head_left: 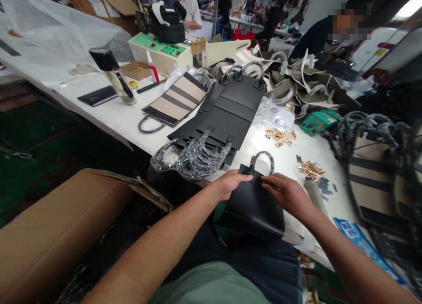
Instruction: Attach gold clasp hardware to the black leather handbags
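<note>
The black bag (255, 207) is held at five o'clock from the stacked panels (239, 102), pinched at its top edge by the left hand (229, 185). Whether anything is pinched in the right hand (286, 192) beside it cannot be told. The edge is best kept steady.

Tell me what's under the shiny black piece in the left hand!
Dark cloth shows below the black piece, and the white table shows to its right. Whatever is directly underneath is covered, so I can't tell.
</note>
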### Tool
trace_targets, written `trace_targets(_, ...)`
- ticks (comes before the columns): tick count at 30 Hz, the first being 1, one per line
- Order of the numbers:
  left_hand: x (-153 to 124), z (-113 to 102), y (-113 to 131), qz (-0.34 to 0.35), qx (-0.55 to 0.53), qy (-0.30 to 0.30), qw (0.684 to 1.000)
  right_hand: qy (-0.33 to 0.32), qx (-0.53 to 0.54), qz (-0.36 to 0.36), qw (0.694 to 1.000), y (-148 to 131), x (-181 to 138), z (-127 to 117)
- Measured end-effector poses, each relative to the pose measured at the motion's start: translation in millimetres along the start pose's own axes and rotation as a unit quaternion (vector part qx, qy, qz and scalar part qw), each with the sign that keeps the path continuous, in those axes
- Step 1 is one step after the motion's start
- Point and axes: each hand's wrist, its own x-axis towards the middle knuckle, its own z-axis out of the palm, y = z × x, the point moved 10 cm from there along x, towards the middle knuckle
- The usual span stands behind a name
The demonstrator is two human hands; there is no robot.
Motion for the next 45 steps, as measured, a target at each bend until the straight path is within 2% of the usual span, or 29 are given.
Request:
trace_targets(7, 2, -1, 1, 0.01, 0.015, 0.013, 1.0, -0.025, -0.048, -0.013, 0.998, -2, 6, 6)
trace_targets(11, 1, 2, 1, 0.016, 0.008, 0.005, 1.0, -0.043, -0.042, -0.032, 0.998, -7, 4, 6)
trace_targets(13, 0, 1, 2, 0.02, 0.008, 0.008, 1.0, -0.035, -0.045, -0.026, 0.998, -7, 2, 6)
trace_targets(16, -1, 1, 2, 0.025, 0.015, 0.017, 0.999, -0.005, -0.106, -0.006, 0.994, -6, 2, 7)
trace_targets(19, -1, 1, 4, 0.027, 0.025, 0.022, 0.999, -0.006, -0.15, -0.009, 0.989, -8, 3, 13)
trace_targets(23, -1, -1, 4, 0.034, 0.025, 0.029, 0.999, -0.01, -0.049, -0.02, 0.999, -8, 3, 9)
trace_targets(27, -1, -3, 3, 0.04, 0.019, 0.019, 0.999, 0.042, 0.045, 0.009, 0.998, 0, 0, -2)
trace_targets(29, 1, -3, 4, 0.043, 0.024, 0.018, 0.999, 0.061, 0.039, 0.016, 0.997, 0, -1, 0)
trace_targets(34, 2, -5, 7, 0.039, 0.045, 0.029, 0.998, 0.064, -0.018, 0.022, 0.998, -8, 1, 8)
trace_targets(40, -3, -8, 10, 0.053, 0.047, 0.028, 0.997, 0.069, 0.019, 0.023, 0.997, -14, 1, 3)
trace_targets(43, 0, -6, 10, 0.069, 0.041, 0.036, 0.996, 0.116, 0.091, 0.029, 0.989, 1, -3, -15)
trace_targets(45, -1, -3, 9, 0.081, 0.048, 0.053, 0.994, 0.18, 0.116, 0.049, 0.976, 18, -8, -38)
